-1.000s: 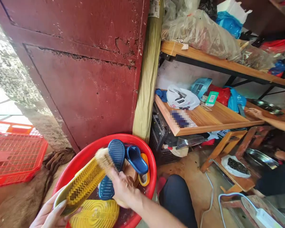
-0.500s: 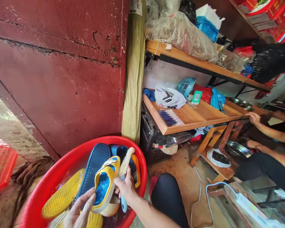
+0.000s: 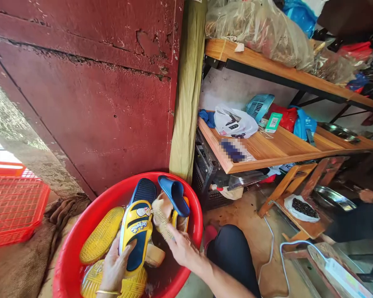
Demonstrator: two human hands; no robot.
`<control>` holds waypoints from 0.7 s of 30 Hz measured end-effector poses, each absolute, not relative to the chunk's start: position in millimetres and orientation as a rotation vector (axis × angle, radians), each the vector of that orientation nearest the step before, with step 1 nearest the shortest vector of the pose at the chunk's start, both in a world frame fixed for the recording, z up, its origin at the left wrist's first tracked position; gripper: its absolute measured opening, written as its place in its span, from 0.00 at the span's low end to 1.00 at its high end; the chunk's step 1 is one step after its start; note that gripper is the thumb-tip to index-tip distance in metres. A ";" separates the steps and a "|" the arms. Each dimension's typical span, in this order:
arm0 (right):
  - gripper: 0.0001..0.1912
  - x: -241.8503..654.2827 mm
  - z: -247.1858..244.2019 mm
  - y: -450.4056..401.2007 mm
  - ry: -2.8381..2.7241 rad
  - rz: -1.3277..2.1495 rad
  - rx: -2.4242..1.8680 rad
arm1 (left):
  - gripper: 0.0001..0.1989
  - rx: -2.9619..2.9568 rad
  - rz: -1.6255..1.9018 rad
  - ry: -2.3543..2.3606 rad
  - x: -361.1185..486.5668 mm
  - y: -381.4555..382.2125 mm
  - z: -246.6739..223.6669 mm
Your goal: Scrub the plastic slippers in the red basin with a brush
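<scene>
At the near left, over a red tub, the left hand pinches a yellow sandal, its printed strap facing up. Just right of it and apart from that hand, the right hand is closed round a brush; whether the bristles touch the sandal cannot be told. Farther back in the tub, a yellow sole lies left, a blue slipper right. Beyond, at the far right, a blue fan stands on a wooden table.

Dark trousers, reddish footwear, yellow bangle
</scene>
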State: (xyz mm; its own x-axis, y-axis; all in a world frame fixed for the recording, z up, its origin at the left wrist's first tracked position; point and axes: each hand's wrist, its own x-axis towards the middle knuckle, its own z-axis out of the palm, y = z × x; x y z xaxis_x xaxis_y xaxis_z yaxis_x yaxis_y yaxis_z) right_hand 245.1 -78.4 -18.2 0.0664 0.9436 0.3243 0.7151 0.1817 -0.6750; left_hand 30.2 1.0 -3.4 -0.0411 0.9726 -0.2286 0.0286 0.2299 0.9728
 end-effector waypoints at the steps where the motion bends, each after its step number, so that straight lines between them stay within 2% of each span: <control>1: 0.31 246.9 -9.2 -74.1 -1.716 0.362 -1.603 | 0.28 1.156 1.067 1.407 25.1 6.3 -4.6; 7: 0.33 239.6 20.4 -56.4 -2.087 0.213 -1.706 | 0.27 1.567 1.053 1.566 19.7 20.8 -6.4; 11: 0.34 255.6 8.7 -62.1 -1.871 0.341 -1.840 | 0.32 1.377 1.136 1.465 34.5 23.1 6.1; 13: 0.38 259.5 1.6 -65.4 -1.692 0.414 -1.762 | 0.35 1.152 1.160 1.285 46.7 22.4 15.3; 17: 0.53 242.4 -1.6 -51.7 -1.496 0.516 -1.539 | 0.38 0.844 1.086 0.858 77.1 18.1 25.8; 21: 0.54 227.8 7.1 -14.3 -1.425 0.417 -1.598 | 0.32 1.088 1.034 0.868 82.7 29.2 14.6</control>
